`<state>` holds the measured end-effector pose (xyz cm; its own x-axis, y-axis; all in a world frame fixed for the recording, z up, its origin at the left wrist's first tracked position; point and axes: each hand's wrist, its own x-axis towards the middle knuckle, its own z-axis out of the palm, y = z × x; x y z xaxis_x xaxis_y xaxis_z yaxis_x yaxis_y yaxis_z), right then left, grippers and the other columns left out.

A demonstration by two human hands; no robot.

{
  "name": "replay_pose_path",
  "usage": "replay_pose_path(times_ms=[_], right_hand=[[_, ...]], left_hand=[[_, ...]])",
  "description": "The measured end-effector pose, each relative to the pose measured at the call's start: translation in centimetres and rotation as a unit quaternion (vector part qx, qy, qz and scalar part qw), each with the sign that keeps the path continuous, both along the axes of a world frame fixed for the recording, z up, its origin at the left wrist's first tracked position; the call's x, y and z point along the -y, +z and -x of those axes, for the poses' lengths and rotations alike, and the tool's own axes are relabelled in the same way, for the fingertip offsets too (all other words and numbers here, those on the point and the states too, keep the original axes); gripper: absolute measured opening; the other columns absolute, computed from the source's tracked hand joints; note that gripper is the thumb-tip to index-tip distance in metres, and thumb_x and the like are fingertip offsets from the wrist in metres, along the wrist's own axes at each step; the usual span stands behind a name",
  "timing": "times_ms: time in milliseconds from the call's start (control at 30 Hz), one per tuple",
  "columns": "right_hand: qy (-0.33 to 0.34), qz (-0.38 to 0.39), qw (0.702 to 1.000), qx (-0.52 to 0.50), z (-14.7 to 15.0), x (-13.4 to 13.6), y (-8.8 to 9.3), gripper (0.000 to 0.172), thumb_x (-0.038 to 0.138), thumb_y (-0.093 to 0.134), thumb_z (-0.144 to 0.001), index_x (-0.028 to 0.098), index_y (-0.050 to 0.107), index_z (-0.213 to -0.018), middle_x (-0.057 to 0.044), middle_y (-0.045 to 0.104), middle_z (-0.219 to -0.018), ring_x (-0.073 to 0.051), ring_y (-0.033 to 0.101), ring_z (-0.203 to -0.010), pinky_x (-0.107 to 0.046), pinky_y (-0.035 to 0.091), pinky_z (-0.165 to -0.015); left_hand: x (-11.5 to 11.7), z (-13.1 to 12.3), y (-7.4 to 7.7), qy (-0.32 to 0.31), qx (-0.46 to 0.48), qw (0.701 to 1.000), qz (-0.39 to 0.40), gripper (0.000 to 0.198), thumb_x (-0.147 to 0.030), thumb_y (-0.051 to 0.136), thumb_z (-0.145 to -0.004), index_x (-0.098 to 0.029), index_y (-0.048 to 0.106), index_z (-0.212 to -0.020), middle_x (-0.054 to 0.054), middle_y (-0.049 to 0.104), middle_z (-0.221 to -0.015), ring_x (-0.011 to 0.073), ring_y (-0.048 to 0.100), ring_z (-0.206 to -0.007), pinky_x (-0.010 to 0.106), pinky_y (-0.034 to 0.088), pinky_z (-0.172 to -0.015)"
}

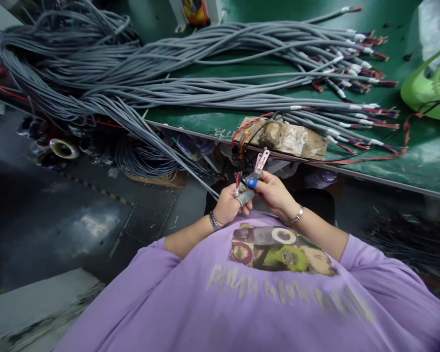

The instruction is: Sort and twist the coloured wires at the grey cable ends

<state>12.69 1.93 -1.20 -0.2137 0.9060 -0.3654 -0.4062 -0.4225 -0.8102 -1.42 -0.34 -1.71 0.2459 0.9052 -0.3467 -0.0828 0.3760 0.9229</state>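
My left hand (230, 203) is closed around the end of a grey cable (176, 157), whose coloured wire ends stick up above the fist. My right hand (273, 191) is closed on a small pink-handled tool (260, 162) that points up toward the bench edge. A blue cover sits on one right fingertip, a grey one on a left finger. Both hands meet just below the front edge of the green bench (407, 161), close to my purple shirt.
A large bundle of grey cables (168, 73) lies across the bench and hangs off its left side. Stripped cable ends with white sleeves (359, 68) fan out at right. A taped brown block (289, 138) sits at the bench edge. A green fan (430, 83) stands far right. Tape rolls (64, 148) lie below left.
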Motion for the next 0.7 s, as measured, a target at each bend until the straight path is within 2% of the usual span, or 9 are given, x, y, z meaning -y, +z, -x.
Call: replay_pose_path(times_ms=[133, 233, 300, 367, 467, 567, 700], right_hand=[[-0.064, 0.02, 0.998, -0.008, -0.3, -0.4, -0.7, 0.046, 0.043, 0.095, -0.05, 0.018, 0.063, -0.072, 0.005, 0.06, -0.062, -0.005, 0.045, -0.05, -0.018, 0.036, -0.043], [-0.103, 0.064, 0.992, -0.032, -1.2, -0.4, -1.0, 0.047, 0.04, 0.095, -0.047, 0.019, 0.063, -0.074, 0.005, 0.062, -0.065, -0.005, 0.048, -0.052, -0.017, 0.041, -0.046], [-0.076, 0.08, 0.992, -0.06, -1.8, -0.1, -1.0, 0.045, 0.042, 0.093, -0.051, 0.02, 0.065, -0.078, 0.002, 0.068, -0.076, -0.007, 0.055, -0.06, -0.019, 0.048, -0.052], [-0.02, 0.081, 0.994, -0.072, -1.9, 0.4, -0.8, 0.042, 0.045, 0.09, -0.056, 0.02, 0.067, -0.082, -0.001, 0.071, -0.087, -0.01, 0.059, -0.067, -0.022, 0.051, -0.057], [0.029, 0.039, 0.999, -0.019, -1.5, 0.8, -0.4, 0.041, 0.046, 0.089, -0.059, 0.019, 0.067, -0.081, 0.0, 0.067, -0.076, -0.01, 0.056, -0.064, -0.023, 0.046, -0.056], [0.027, -0.021, 0.998, 0.043, -0.8, 0.6, 0.2, 0.042, 0.042, 0.092, -0.056, 0.019, 0.064, -0.078, 0.003, 0.063, -0.067, -0.01, 0.053, -0.058, -0.025, 0.042, -0.055], [0.03, -0.04, 0.996, 0.075, -0.6, 0.1, 0.6, 0.042, 0.042, 0.091, -0.055, 0.019, 0.062, -0.075, 0.003, 0.062, -0.065, -0.011, 0.05, -0.055, -0.027, 0.04, -0.054]], left_hand=[[0.0, 0.1, -0.2, 0.044, 0.016, 0.999, 0.006, 0.039, -0.048, 0.078, -0.072, -0.017, 0.054, -0.07, -0.003, 0.063, -0.053, 0.0078, 0.053, -0.035, 0.017, 0.032, -0.033], [0.0, 0.1, -0.3, 0.077, 0.029, 0.997, 0.003, 0.039, -0.049, 0.078, -0.071, -0.017, 0.054, -0.07, -0.003, 0.062, -0.052, 0.0075, 0.052, -0.034, 0.017, 0.03, -0.032], [-0.1, 0.0, -0.3, 0.09, 0.032, 0.995, 0.007, 0.04, -0.049, 0.078, -0.07, -0.018, 0.053, -0.07, -0.003, 0.062, -0.052, 0.0075, 0.051, -0.034, 0.016, 0.029, -0.032], [-0.2, 0.0, -0.2, 0.097, 0.032, 0.995, 0.011, 0.041, -0.049, 0.079, -0.068, -0.018, 0.053, -0.071, -0.004, 0.062, -0.052, 0.0074, 0.05, -0.033, 0.017, 0.029, -0.032], [-0.2, -0.2, 0.0, 0.094, 0.027, 0.995, 0.01, 0.041, -0.049, 0.079, -0.066, -0.018, 0.052, -0.07, -0.004, 0.061, -0.051, 0.0073, 0.049, -0.034, 0.017, 0.031, -0.032], [-0.2, -0.4, 0.2, 0.091, 0.019, 0.996, 0.015, 0.039, -0.046, 0.08, -0.065, -0.018, 0.052, -0.069, -0.003, 0.061, -0.05, 0.0074, 0.049, -0.034, 0.017, 0.031, -0.033], [-0.1, -0.4, 0.1, 0.09, 0.008, 0.996, 0.024, 0.039, -0.042, 0.082, -0.062, -0.018, 0.052, -0.069, -0.003, 0.062, -0.05, 0.0079, 0.05, -0.034, 0.017, 0.032, -0.033]])
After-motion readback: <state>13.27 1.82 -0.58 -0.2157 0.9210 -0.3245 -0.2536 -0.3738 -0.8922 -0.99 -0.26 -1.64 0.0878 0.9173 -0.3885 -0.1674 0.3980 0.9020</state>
